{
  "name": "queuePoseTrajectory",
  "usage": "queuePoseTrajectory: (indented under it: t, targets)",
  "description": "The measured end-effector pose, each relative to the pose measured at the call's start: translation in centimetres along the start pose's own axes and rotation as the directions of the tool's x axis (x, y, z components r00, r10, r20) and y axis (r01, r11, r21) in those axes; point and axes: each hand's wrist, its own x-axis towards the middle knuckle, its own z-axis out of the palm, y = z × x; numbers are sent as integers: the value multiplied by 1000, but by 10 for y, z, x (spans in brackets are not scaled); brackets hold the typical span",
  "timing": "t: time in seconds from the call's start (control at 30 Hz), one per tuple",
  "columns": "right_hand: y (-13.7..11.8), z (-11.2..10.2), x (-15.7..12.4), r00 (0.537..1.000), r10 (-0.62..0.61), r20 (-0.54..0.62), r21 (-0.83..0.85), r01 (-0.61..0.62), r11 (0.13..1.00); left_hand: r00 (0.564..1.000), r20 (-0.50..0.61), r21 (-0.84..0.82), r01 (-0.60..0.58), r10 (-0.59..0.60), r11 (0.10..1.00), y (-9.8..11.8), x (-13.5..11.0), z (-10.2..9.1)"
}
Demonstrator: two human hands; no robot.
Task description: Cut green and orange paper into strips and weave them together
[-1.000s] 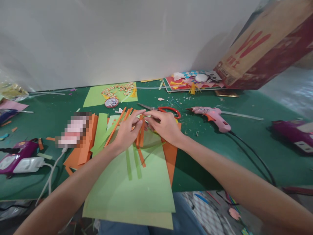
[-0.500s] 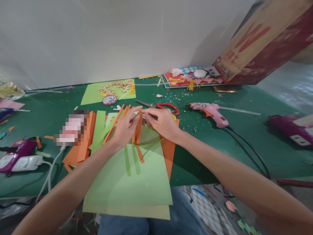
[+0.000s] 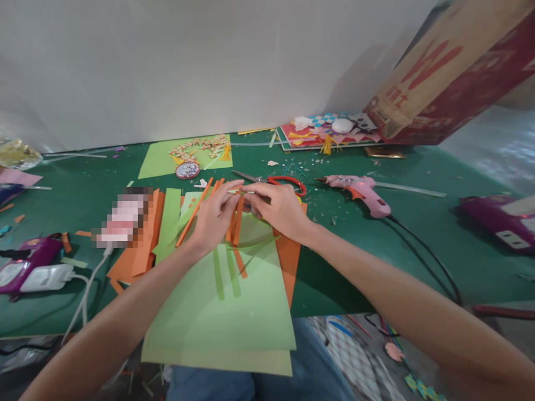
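My left hand (image 3: pixel 215 220) and my right hand (image 3: pixel 278 209) meet over a bunch of orange paper strips (image 3: pixel 235 225), fingers pinched together on the strips' upper ends. The strips hang down over a large light green paper sheet (image 3: pixel 225 317) that lies at the table's near edge. More green strips (image 3: pixel 218 275) lie on that sheet. Loose orange and green strips (image 3: pixel 167 223) are piled just left of my left hand. Red-handled scissors (image 3: pixel 278 181) lie right behind my right hand.
A pink glue gun (image 3: pixel 361 192) with a black cord lies to the right on the green table (image 3: pixel 83 184). A purple device (image 3: pixel 31 262) and white plug sit at the left, another purple device (image 3: pixel 499 223) far right. A cardboard box (image 3: pixel 443 78) leans at the back right beside finished paper crafts (image 3: pixel 326 133).
Both hands have stayed pinched on the orange strips, with only small finger shifts. The view has dropped slightly since the earliest frame.
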Motion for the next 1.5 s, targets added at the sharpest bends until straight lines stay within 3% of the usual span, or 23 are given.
queuePoseTrajectory:
  t: [0.37, 0.9, 1.27, 1.5]
  targets:
    - [2, 2, -2, 999, 23, -36, 54, -21, 998, 998, 40, -215, 58, -51, 975, 6, 0, 1]
    - [9, 6, -5, 990, -116, -83, -262, 91, 961, 990, 27, -439, 135, -137, 888, 4, 2, 3]
    - [-3, 3, -2, 998, 43, -41, 140, -36, 989, 994, 21, -384, 109, -110, 917, 5, 1, 4]
    - [-11, 0, -1, 985, 166, 35, 306, -169, 937, 999, 29, -111, 22, -18, 994, 4, -4, 0]
